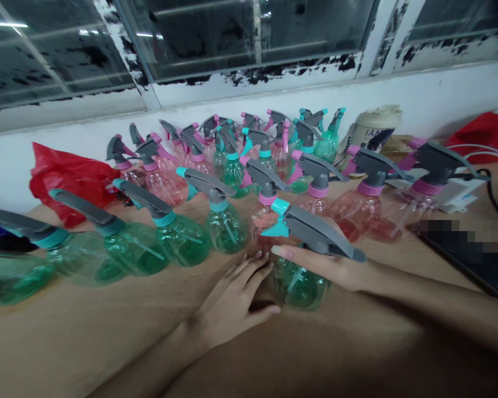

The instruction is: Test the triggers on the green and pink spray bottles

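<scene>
My right hand (336, 269) is wrapped round the neck of a green spray bottle (299, 284) with a grey trigger head and turquoise nozzle. That bottle stands close to me, and its collar is hidden behind my fingers. Left of it, my left hand (239, 301) lies on the table with fingers stretched out, holding nothing. Its fingertips are close to the base of a pink spray bottle (262, 213). Beyond my left hand stands another green spray bottle (226, 228), one of several green ones in a row running left.
Pink spray bottles (357, 213) continue the row rightward, with more pink and green ones behind. A red plastic bag (72, 185) is at left, another red bag (479, 138) at right. A white tub (375, 127) stands by the wall; a dark flat device (460, 260) lies at right.
</scene>
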The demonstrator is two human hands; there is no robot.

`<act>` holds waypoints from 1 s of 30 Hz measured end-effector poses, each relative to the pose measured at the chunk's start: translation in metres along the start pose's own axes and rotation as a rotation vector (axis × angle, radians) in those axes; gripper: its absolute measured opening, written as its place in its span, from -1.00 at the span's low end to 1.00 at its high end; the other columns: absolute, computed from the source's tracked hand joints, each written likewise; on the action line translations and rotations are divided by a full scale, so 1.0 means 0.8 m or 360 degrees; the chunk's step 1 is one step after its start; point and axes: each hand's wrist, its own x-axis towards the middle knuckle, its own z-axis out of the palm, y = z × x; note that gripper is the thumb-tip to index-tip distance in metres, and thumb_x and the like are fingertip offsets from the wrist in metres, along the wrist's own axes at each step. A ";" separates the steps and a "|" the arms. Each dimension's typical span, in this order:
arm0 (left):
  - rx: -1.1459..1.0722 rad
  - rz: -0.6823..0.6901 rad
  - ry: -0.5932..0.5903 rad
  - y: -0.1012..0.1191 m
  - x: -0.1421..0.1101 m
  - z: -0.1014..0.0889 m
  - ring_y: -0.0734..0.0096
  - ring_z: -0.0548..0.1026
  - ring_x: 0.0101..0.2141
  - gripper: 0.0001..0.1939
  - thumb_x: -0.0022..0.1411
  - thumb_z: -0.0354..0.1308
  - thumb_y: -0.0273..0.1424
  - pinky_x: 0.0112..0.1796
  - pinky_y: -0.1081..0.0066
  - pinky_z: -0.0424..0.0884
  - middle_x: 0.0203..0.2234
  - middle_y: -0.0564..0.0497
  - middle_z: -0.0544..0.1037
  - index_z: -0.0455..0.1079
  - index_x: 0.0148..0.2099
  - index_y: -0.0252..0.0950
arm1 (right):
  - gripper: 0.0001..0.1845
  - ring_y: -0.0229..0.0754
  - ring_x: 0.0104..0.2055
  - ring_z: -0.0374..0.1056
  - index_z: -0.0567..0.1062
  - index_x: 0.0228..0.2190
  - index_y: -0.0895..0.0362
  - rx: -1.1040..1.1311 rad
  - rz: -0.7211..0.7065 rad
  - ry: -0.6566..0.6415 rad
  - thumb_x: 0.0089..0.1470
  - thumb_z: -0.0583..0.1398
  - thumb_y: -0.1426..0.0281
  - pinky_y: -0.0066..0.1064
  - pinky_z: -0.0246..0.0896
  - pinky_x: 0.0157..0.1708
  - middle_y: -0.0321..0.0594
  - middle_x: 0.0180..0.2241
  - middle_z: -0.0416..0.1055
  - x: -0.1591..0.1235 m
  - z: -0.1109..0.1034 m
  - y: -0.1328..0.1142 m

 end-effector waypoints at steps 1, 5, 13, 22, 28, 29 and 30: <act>-0.0003 -0.0006 -0.0011 0.000 0.000 -0.001 0.11 0.16 0.20 -0.35 0.25 0.09 -0.08 0.14 0.09 0.13 0.19 -0.20 0.24 0.11 0.24 -0.34 | -0.66 -0.16 -0.08 0.41 0.45 -0.09 0.00 0.0001 -0.0002 0.0003 0.04 0.24 0.40 -0.29 0.34 -0.07 -0.28 -0.08 0.47 0.000 0.000 -0.001; -0.0018 -0.0007 -0.0018 -0.001 0.001 -0.002 0.10 0.15 0.20 -0.34 0.25 0.08 -0.06 0.15 0.07 0.12 0.19 -0.20 0.23 0.11 0.24 -0.36 | -0.70 -0.20 -0.26 0.44 0.46 -0.13 0.04 -0.0058 0.0080 0.0014 0.04 0.24 0.38 -0.34 0.38 -0.25 -0.27 -0.20 0.50 -0.001 0.001 -0.002; -0.0031 0.0004 0.0005 -0.003 -0.001 0.004 0.11 0.18 0.19 -0.34 0.25 0.07 -0.05 0.14 0.10 0.12 0.19 -0.20 0.24 0.10 0.25 -0.33 | -0.80 -0.27 -0.45 0.34 0.47 -0.37 0.08 -0.0021 0.0159 0.0021 0.05 0.21 0.21 -0.40 0.29 -0.42 -0.33 -0.44 0.42 0.000 0.003 -0.003; -0.0029 0.0006 0.0026 -0.002 0.000 0.002 0.10 0.17 0.19 -0.34 0.24 0.09 -0.07 0.15 0.09 0.13 0.19 -0.20 0.24 0.11 0.23 -0.37 | -0.78 -0.24 -0.40 0.37 0.48 -0.28 0.04 -0.0041 0.0121 0.0047 0.00 0.25 0.23 -0.36 0.31 -0.40 -0.30 -0.35 0.47 0.001 0.001 -0.002; 0.0005 0.0017 0.0020 0.000 -0.001 0.001 0.11 0.18 0.19 -0.33 0.25 0.10 -0.08 0.15 0.11 0.13 0.19 -0.20 0.24 0.08 0.25 -0.36 | -0.83 -0.23 -0.43 0.33 0.47 -0.33 0.03 -0.0076 0.0081 0.0060 0.01 0.25 0.25 -0.36 0.29 -0.44 -0.31 -0.42 0.41 -0.001 0.000 -0.002; 0.0004 0.0015 0.0022 -0.001 -0.001 0.001 0.11 0.18 0.19 -0.33 0.24 0.10 -0.08 0.15 0.11 0.12 0.19 -0.19 0.24 0.08 0.25 -0.35 | -0.83 -0.23 -0.45 0.32 0.47 -0.34 0.03 -0.0082 0.0083 0.0057 0.01 0.25 0.24 -0.36 0.27 -0.45 -0.31 -0.44 0.39 -0.002 0.000 -0.001; 0.0004 0.0014 0.0025 -0.001 -0.002 0.002 0.12 0.17 0.19 -0.33 0.25 0.09 -0.07 0.15 0.11 0.12 0.19 -0.18 0.23 0.07 0.25 -0.34 | -0.83 -0.23 -0.46 0.31 0.47 -0.35 0.04 -0.0086 0.0082 0.0058 0.02 0.24 0.23 -0.36 0.26 -0.47 -0.31 -0.45 0.38 -0.002 0.000 -0.001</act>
